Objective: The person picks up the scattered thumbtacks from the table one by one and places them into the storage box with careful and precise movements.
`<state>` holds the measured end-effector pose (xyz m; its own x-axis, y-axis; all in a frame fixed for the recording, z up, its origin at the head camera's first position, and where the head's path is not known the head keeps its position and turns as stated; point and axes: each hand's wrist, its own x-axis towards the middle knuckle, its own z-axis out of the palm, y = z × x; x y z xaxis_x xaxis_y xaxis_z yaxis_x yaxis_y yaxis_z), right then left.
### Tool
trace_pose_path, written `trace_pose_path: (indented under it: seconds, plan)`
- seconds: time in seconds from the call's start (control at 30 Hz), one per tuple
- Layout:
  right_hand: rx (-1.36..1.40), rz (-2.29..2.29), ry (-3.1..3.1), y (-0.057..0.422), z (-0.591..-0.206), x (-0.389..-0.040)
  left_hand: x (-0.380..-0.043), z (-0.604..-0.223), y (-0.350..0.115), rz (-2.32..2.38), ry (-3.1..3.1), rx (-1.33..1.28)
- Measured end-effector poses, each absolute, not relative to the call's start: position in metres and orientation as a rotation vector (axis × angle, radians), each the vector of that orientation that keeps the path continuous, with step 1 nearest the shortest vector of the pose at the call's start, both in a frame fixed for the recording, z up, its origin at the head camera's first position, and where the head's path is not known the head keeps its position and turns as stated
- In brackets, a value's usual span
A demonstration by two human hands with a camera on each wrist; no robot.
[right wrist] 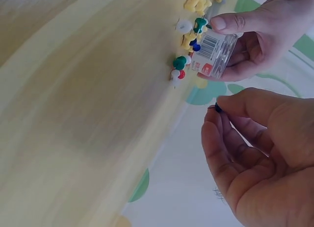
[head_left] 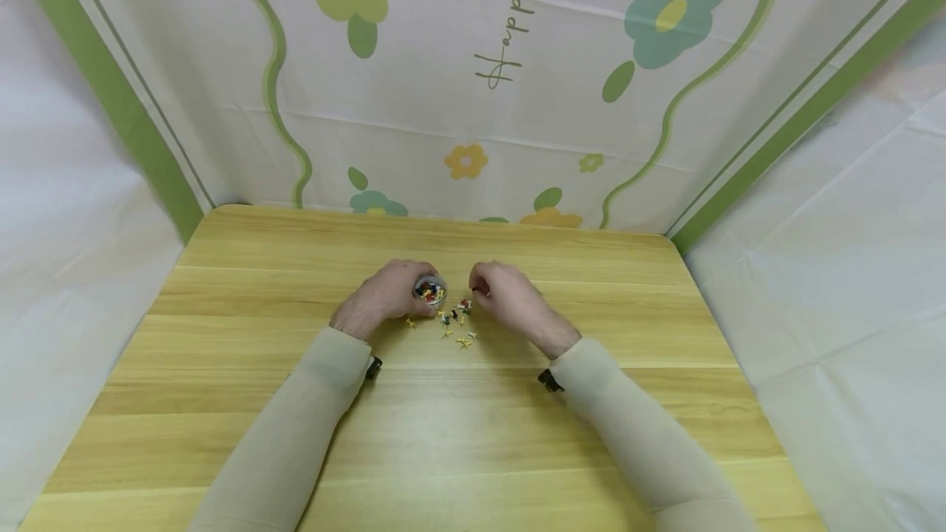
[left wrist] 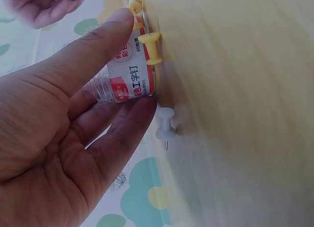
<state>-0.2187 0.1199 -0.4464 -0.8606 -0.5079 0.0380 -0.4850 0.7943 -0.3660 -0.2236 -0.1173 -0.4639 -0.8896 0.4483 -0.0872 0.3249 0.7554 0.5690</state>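
My left hand [head_left: 388,294] grips a small clear jar [left wrist: 131,72] with a white and red label, thumb on one side and fingers on the other. The jar stands upright on the table, and colored push pins [head_left: 429,292] show inside its open mouth. Right of it, my right hand [head_left: 510,295] is raised a little above the table. Between its thumb and fingertips it pinches a dark blue push pin [right wrist: 218,108]. Loose push pins lie beside the jar, among them a yellow pin [left wrist: 151,48], a white pin [left wrist: 166,124] and a green pin [right wrist: 179,63].
Several more yellow pins [head_left: 464,342] are scattered on the wooden table [head_left: 443,433] in front of the jar, and one yellow pin [head_left: 411,323] lies below my left hand. A flower-printed cloth [head_left: 414,105] hangs behind the table's far edge.
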Motion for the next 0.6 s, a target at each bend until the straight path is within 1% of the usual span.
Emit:
trace_pose_path:
  seconds: [0.2,0.43,0.6]
  plan:
    - [-0.742,-0.726,2.909,0.113,-0.447,-0.219,-0.224,-0.463,-0.117,0.821,2.740,0.614]
    - [-0.736,-0.855,2.892,0.102,-0.447,-0.220,-0.224,-0.463,-0.118,0.822,2.738,0.624]
    - [-0.747,-0.865,2.905,0.092,-0.448,-0.221,-0.225,-0.464,-0.119,0.821,2.736,0.643]
